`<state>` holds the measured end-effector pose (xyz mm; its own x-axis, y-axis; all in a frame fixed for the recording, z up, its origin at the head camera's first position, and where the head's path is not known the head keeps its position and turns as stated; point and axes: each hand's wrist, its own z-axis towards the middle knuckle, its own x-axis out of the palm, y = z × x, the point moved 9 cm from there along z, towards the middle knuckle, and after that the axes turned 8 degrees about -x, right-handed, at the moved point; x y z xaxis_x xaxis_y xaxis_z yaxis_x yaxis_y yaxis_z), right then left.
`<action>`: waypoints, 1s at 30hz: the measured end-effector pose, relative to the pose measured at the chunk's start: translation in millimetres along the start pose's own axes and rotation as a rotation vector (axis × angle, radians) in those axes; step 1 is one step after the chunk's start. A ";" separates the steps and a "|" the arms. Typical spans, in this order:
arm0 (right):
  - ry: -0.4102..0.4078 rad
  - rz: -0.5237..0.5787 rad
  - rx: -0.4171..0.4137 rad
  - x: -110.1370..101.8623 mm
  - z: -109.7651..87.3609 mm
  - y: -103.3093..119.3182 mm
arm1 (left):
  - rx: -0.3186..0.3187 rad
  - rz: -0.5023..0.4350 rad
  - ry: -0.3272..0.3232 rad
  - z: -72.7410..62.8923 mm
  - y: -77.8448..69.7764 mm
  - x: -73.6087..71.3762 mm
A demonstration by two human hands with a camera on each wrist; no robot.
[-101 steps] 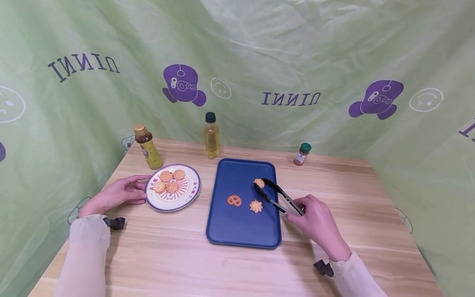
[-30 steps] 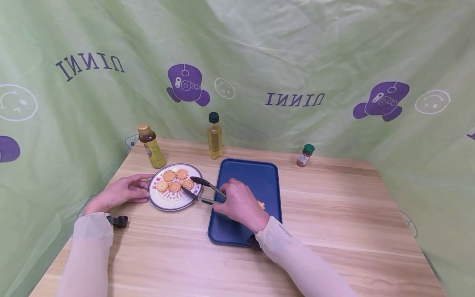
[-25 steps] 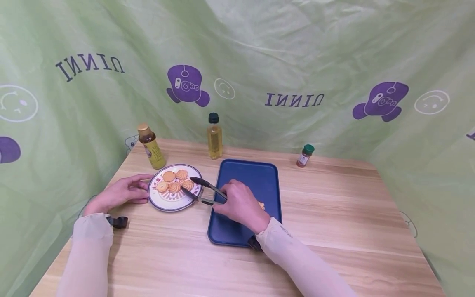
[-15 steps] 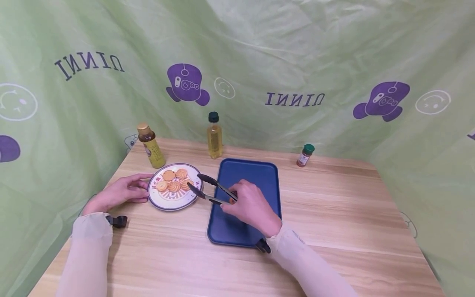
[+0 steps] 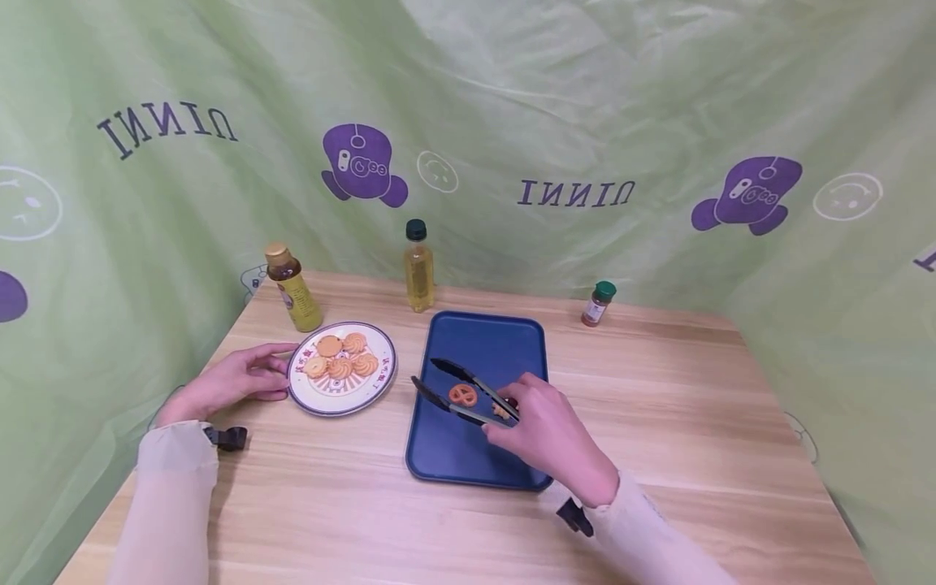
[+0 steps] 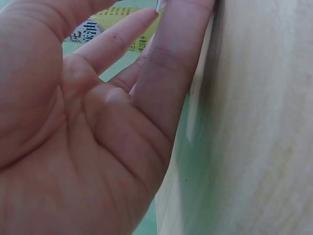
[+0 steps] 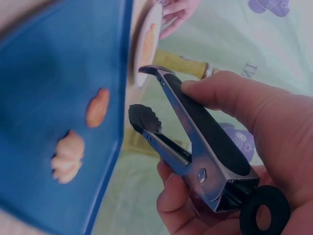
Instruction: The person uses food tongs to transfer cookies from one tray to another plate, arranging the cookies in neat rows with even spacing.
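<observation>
My left hand (image 5: 230,382) rests at the left rim of a white patterned plate (image 5: 351,400), its fingers extended and touching the edge. Several piped butter cookies (image 5: 340,368) lie on the plate. In the right wrist view my right hand (image 7: 220,107) grips black-and-silver tongs (image 7: 195,132) between thumb and fingers. The tongs' tips are apart with nothing between them, above the blue tray (image 5: 475,463). On that tray lie a pretzel-shaped cookie (image 5: 462,395) and a flower-shaped cookie (image 5: 501,410), the latter partly hidden by the tongs and hand.
A gold-capped bottle (image 5: 294,292) stands behind the plate. Behind the tray is an oil bottle (image 5: 419,276) with a dark cap. A small green-lidded spice jar (image 5: 598,305) stands at the back right. A green printed curtain (image 5: 468,97) surrounds the wooden table (image 5: 329,504).
The cookie gripped by the tongs on the tray earlier now lies on the plate. The tongs have let go and moved back right over the tray. The left hand stays at the plate.
</observation>
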<state>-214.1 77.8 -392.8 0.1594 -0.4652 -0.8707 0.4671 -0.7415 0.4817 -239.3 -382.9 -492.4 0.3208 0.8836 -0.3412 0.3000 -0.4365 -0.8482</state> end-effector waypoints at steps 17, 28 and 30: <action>-0.007 -0.063 0.088 -11.1 -49.2 -32.0 | 0.002 0.013 -0.009 -2.7 -3.3 0.6; -0.005 -0.082 0.095 -9.3 -51.7 -37.3 | -0.004 0.032 -0.018 -2.6 -1.0 0.1; -0.004 -0.077 0.087 -9.0 -52.0 -36.8 | -0.008 0.034 -0.018 -2.2 -0.4 -0.2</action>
<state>-187.5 134.4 -407.9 0.1218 -0.4069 -0.9053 0.4005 -0.8144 0.4200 -237.4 -383.3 -491.1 0.3144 0.8712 -0.3771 0.2968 -0.4675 -0.8326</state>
